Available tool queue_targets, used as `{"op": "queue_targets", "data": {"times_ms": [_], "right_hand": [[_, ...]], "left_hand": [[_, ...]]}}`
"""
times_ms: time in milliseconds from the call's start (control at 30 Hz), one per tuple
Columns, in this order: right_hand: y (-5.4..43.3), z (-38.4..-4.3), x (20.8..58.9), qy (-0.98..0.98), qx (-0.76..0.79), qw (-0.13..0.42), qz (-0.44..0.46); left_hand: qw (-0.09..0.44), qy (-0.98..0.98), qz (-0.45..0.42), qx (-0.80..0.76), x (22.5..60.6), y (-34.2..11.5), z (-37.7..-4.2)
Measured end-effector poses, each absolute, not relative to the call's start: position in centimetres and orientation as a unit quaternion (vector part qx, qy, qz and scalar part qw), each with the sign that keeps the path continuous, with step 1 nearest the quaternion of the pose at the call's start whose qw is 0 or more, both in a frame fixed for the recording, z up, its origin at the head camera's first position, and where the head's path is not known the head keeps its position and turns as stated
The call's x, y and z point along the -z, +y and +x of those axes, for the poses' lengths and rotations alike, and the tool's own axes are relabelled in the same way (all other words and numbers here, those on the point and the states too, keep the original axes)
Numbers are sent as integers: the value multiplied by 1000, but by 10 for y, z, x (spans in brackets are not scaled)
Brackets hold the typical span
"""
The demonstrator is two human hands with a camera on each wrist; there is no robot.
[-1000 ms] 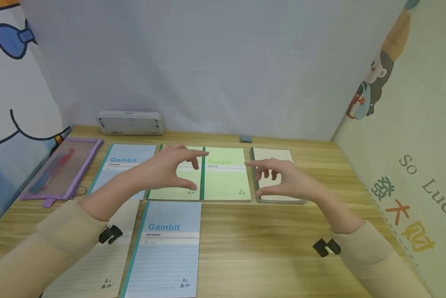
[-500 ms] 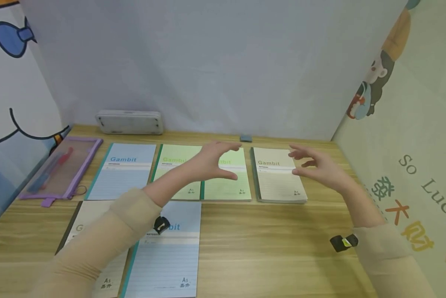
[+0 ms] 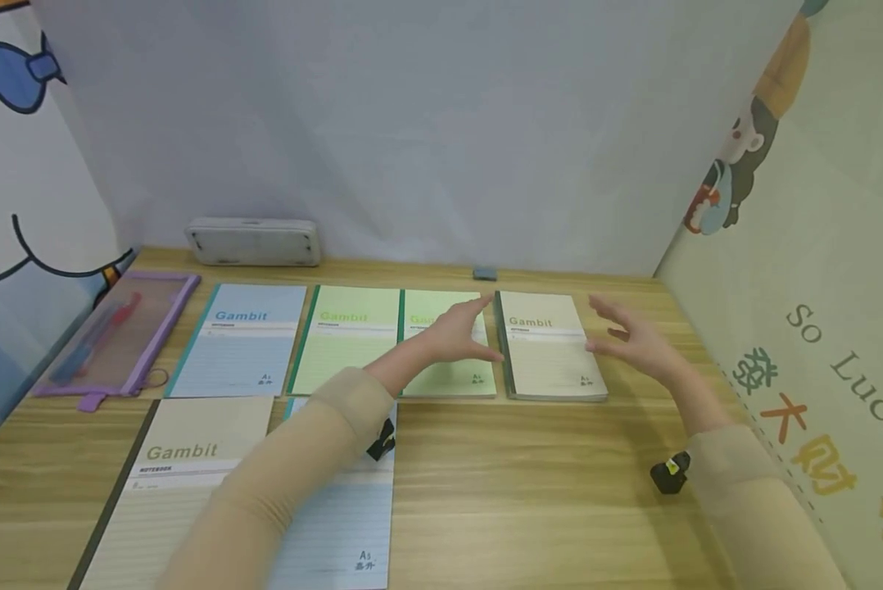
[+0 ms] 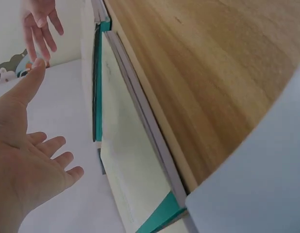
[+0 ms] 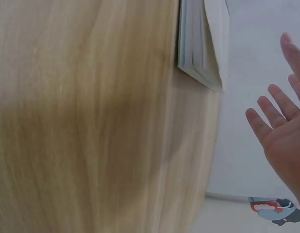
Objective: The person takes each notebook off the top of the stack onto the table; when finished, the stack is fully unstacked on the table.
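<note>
My left hand (image 3: 456, 334) hovers over the right-hand green notebook (image 3: 452, 381), thumb and fingers spread apart, its fingertips near the dark spine of a cream Gambit notebook stack (image 3: 552, 369). On the stack's other side, my right hand (image 3: 639, 344) is held with spread fingers, the tips right at its right edge. Neither hand holds anything. The right wrist view shows the layered page edges of the stack (image 5: 201, 48). Farther left lie another green notebook (image 3: 346, 352) and a blue one (image 3: 242, 352). My left sleeve partly covers a blue notebook (image 3: 346, 524) and a cream one (image 3: 169, 500) in front.
A purple-edged mesh pouch (image 3: 165, 328) with red and blue items inside lies at the left. Along the back stand a white pencil case (image 3: 253, 244) and a small grey-blue block (image 3: 485, 274). A pale curtain (image 3: 412, 123) hangs behind the wooden table (image 3: 523, 492).
My left hand has moved right across the green notebooks towards the cream stack. My right hand has shifted right, from over the stack to its right edge, uncovering its cover.
</note>
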State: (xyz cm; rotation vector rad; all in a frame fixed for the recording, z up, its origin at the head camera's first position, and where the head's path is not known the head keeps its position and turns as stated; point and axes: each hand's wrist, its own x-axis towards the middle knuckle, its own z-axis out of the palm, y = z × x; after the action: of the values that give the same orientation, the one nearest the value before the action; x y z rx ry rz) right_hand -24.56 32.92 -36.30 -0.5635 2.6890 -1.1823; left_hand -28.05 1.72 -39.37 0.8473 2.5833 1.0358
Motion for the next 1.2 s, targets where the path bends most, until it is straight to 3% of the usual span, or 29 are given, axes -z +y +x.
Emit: {"op": "queue_targets", "data": {"times_ms": [333, 667, 1200], "right_hand": [[339, -261, 394, 910, 359, 136, -155], [344, -262, 406, 923, 322, 145, -150], [345, -262, 402, 909, 369, 140, -136]], "left_hand": [[135, 898, 277, -314, 416, 42, -288], [155, 905, 271, -288, 417, 54, -286], [138, 884, 264, -360, 419, 53, -288]]}}
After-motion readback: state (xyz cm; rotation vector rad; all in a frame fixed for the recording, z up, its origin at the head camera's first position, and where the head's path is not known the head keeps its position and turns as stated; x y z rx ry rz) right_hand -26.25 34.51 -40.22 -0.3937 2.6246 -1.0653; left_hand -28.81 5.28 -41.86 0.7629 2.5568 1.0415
